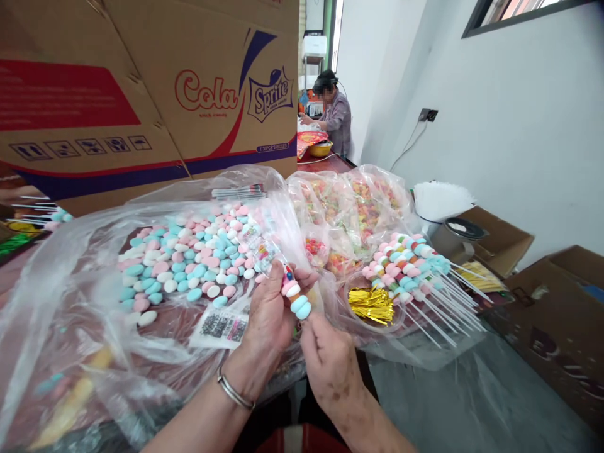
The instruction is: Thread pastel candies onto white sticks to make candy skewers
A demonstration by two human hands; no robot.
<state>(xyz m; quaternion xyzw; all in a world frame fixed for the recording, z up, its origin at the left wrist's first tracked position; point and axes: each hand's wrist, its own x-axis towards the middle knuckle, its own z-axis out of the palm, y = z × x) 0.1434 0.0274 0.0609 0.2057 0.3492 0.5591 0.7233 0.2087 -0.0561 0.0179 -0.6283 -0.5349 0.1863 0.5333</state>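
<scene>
A short candy skewer (301, 307), with pink, white, brownish and light blue pieces, is between my two hands. My left hand (271, 311), wearing a metal bangle, curls around its upper part. The fingers of my right hand (330, 352) are closed at the skewer's lower end; the stick there is hidden by them. A clear printed wrapper (264, 253) lies just beyond my left fingertips; whether that hand holds it I cannot make out. Left of my hands is a wide spread of loose pink, white and blue candies (202, 251) on clear plastic.
Finished-looking candy skewers (406, 270) lie piled on the right, beside gold twist ties (371, 305). Bags of colourful gummies (363, 207) are behind. A large carton (155, 126) blocks the back left. Open boxes (552, 333) stand right. Another person (337, 116) works at the back.
</scene>
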